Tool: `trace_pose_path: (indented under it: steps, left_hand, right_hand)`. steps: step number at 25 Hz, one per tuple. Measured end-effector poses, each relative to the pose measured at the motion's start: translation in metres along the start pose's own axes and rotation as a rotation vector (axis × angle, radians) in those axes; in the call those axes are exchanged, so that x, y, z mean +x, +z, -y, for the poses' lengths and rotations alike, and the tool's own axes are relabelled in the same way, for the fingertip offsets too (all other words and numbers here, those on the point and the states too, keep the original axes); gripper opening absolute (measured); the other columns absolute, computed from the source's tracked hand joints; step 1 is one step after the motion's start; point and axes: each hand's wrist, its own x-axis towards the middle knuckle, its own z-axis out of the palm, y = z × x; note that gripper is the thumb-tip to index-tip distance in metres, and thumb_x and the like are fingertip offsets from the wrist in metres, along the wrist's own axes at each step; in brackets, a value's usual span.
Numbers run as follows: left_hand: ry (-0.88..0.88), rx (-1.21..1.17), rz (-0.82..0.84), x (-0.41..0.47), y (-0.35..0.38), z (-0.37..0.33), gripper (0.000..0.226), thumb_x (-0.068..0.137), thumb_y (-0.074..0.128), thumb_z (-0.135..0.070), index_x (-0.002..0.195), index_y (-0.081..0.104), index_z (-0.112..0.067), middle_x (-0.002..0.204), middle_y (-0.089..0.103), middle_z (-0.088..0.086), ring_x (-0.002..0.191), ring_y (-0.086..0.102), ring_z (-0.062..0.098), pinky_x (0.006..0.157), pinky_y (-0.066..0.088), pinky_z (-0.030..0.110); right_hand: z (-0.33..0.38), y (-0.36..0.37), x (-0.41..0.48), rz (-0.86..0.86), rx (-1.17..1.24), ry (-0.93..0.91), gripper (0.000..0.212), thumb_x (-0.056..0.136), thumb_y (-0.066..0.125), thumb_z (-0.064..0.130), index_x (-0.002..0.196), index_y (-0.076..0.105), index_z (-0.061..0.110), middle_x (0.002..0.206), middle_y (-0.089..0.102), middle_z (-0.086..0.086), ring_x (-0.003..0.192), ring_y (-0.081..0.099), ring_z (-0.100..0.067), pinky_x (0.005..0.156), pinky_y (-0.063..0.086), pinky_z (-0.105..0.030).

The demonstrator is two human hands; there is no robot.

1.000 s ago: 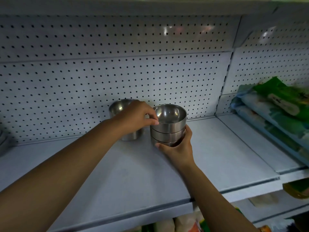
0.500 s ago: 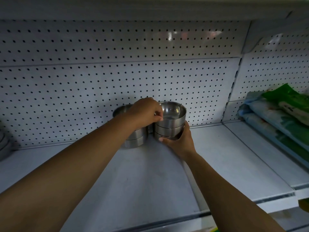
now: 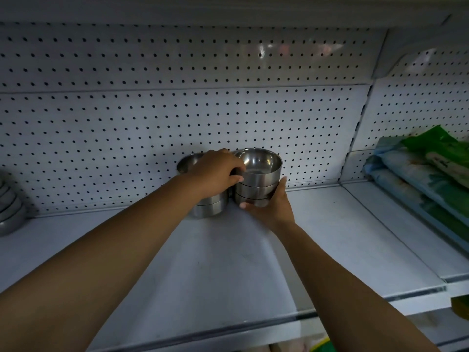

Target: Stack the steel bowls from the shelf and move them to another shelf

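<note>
Perforated back panel [image 3: 152,123] spanned my view, with the white shelf [image 3: 330,237] below it. Green and blue packets [image 3: 431,168] lay piled on the neighbouring shelf at right. Grey dishes [image 3: 10,209] sat nested at the far left edge. At the rear of the shelf, near the panel, two bowl stacks stood just beside each other. The left stack [image 3: 210,207] rested on the shelf, partly hidden by the left hand [image 3: 215,171]. The right stack [image 3: 258,181], three steel bowls with open sides up, sat between both hands; I could not tell whether it touched the shelf. The right hand [image 3: 271,207] cupped its lower bowls, thumb across the front. The left fingers [image 3: 236,179] pinched the top bowl's rim.
</note>
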Motion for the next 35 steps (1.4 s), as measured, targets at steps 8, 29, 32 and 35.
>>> trace_pose_path:
  steps: [8,29,32,35]
  left_hand:
    - [-0.100,-0.208,-0.212,-0.101,-0.006,0.004,0.050,0.090,0.076,-0.035,0.134,0.065,-0.016,0.138,0.063,0.001,0.130,0.055,0.018,0.110,0.043,0.036]
    - [-0.919,-0.111,-0.415,-0.590,-0.010,-0.029,0.058,0.084,0.073,-0.039,0.137,0.058,-0.019,0.138,0.061,0.002,0.127,0.051,0.014,0.110,0.038,0.028]
    - [-1.154,-0.108,-0.376,-0.678,-0.019,-0.056,0.068,0.083,0.068,-0.050,0.142,0.055,-0.019,0.145,0.058,0.001,0.136,0.049,0.020,0.113,0.040,0.041]
    - [-1.320,-0.012,-0.416,-0.763,-0.037,-0.089,0.066,0.083,0.071,-0.047,0.140,0.058,-0.017,0.144,0.060,0.002,0.135,0.052,0.024,0.114,0.039,0.038]
  right_hand:
    - [0.006,-0.019,-0.069,-0.011,-0.089,-0.094,0.095,0.076,0.086,0.054,0.153,0.042,0.020,0.152,0.050,-0.003,0.142,0.044,-0.027,0.115,0.043,-0.048]
    - [0.099,0.153,-0.375,0.760,-0.161,-0.654,0.070,0.090,0.082,0.030,0.152,0.051,0.020,0.158,0.049,0.000,0.145,0.043,-0.014,0.120,0.031,-0.023]
    - [0.113,0.191,-0.436,0.915,-0.205,-0.721,0.069,0.087,0.084,0.032,0.148,0.056,0.016,0.156,0.052,-0.004,0.144,0.045,-0.019,0.113,0.024,-0.015]
    - [0.132,0.231,-0.503,1.076,-0.199,-0.798,0.068,0.087,0.084,0.033,0.147,0.056,0.017,0.156,0.051,0.000,0.146,0.044,-0.016,0.114,0.024,-0.014]
